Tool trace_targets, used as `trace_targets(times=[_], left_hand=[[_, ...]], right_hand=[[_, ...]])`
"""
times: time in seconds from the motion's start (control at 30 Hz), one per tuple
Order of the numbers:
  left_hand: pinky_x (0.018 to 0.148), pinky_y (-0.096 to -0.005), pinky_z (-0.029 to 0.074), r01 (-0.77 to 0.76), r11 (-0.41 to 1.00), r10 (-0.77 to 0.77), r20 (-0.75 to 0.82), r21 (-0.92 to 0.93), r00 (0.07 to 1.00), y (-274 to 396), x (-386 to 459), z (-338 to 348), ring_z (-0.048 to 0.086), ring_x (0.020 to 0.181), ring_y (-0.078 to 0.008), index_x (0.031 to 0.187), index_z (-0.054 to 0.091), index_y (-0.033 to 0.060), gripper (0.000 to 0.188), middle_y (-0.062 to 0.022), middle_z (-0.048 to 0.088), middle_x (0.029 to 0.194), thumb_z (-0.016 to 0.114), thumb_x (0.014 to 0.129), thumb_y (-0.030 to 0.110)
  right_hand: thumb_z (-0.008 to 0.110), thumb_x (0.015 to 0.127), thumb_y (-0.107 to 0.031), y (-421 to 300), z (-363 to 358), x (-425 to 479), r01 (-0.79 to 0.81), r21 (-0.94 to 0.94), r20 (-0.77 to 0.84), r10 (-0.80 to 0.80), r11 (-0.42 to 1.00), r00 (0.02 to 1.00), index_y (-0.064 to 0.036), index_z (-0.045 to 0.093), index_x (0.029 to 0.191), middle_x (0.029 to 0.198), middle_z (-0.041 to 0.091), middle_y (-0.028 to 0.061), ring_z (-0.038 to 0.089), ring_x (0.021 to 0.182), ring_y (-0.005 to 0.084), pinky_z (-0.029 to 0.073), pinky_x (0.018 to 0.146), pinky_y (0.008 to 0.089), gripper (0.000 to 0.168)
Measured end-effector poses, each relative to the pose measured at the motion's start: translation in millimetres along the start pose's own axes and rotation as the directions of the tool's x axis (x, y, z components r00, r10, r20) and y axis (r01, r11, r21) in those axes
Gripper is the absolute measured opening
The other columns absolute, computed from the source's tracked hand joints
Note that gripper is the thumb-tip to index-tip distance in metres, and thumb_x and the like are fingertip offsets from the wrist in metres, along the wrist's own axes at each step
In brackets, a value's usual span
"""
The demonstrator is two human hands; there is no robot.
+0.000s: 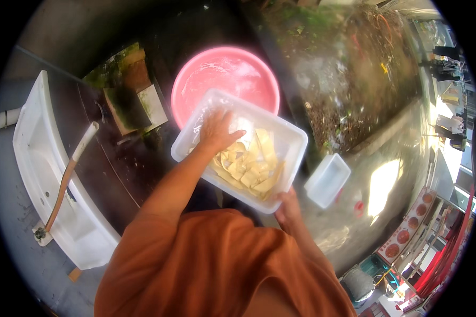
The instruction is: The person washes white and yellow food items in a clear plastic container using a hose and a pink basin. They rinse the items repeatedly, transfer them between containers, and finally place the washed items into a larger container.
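Observation:
A white rectangular plastic tub (292, 144) is held tilted in front of my body. Pale yellow flat strips (254, 168), perhaps tofu skin, lie bunched towards its near side. My right hand (288, 208) grips the tub by its near right corner. Inside the tub, at the left, my left hand (217, 130) reaches in with thumb and fingers spread. It is beside the strips and grasps nothing that I can see; its palm side is hidden. Beyond the tub, partly covered by it, stands a round pink plastic basin (275, 89) with water in it.
To the left is a white washbasin (35, 154) with a hose (65, 182) hanging from a tap. A smaller white tub (328, 180) sits on the concrete at the right. Mossy slabs (129, 107) lie left of the pink basin. A soil bed (341, 79) runs beyond a kerb.

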State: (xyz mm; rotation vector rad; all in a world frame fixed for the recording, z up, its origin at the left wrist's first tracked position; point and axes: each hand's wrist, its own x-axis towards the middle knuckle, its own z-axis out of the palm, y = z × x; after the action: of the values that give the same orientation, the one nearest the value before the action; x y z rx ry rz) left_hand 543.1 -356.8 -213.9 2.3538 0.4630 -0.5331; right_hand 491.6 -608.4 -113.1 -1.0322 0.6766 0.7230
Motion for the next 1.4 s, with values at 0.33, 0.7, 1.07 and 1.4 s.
trace_targets(times=[0.33, 0.7, 1.07, 1.4], left_hand=[[0.108, -0.0443, 0.022, -0.042, 0.994, 0.053, 0.106, -0.105, 0.993, -17, 13, 19, 0.025, 0.132, -0.0365, 0.14, 0.03, 0.0126, 0.077, -0.0203, 0.032, 0.14, 0.06, 0.079, 0.049], [0.103, -0.0452, 0.028, -0.186, 0.955, 0.192, 0.008, -0.23, 0.981, -20, 26, 41, 0.037, 0.123, -0.0355, 0.134, 0.038, 0.0066, 0.073, -0.0198, 0.042, 0.131, 0.065, 0.077, 0.044], [0.098, -0.0455, 0.032, -0.179, 0.961, 0.178, -0.024, -0.211, 0.984, -21, 30, 65, 0.042, 0.116, -0.035, 0.131, 0.041, 0.0093, 0.071, -0.0175, 0.047, 0.123, 0.065, 0.076, 0.047], [0.096, -0.0447, 0.033, -0.169, 0.95, 0.188, 0.05, -0.264, 0.981, -15, 25, 69, 0.044, 0.113, -0.0343, 0.13, 0.043, 0.0146, 0.066, -0.0155, 0.049, 0.118, 0.062, 0.077, 0.05]], right_hand=[[0.048, 0.065, 0.009, 0, 7, 6, -0.024, -0.012, -0.082, 0.023, 1.0, 0.996, -0.002, 0.04, 0.13, 0.109, 0.056, 0.0104, 0.057, 0.096, 0.0217, 0.051, 0.078, 0.0303, 0.067], [0.048, 0.066, 0.009, -8, 13, 4, -0.002, -0.039, -0.108, -0.002, 0.999, 0.994, -0.002, 0.04, 0.13, 0.112, 0.055, 0.0102, 0.056, 0.098, 0.0221, 0.05, 0.079, 0.0303, 0.066], [0.051, 0.066, 0.007, -24, 36, 3, -0.005, -0.088, -0.128, -0.006, 0.996, 0.992, -0.003, 0.039, 0.132, 0.113, 0.054, 0.0088, 0.055, 0.101, 0.0206, 0.047, 0.084, 0.0304, 0.068], [0.05, 0.068, 0.007, -43, 52, 5, -0.066, -0.219, -0.155, 0.033, 0.974, 0.987, -0.007, 0.034, 0.135, 0.117, 0.051, 0.0081, 0.052, 0.104, 0.0206, 0.045, 0.086, 0.031, 0.071]])
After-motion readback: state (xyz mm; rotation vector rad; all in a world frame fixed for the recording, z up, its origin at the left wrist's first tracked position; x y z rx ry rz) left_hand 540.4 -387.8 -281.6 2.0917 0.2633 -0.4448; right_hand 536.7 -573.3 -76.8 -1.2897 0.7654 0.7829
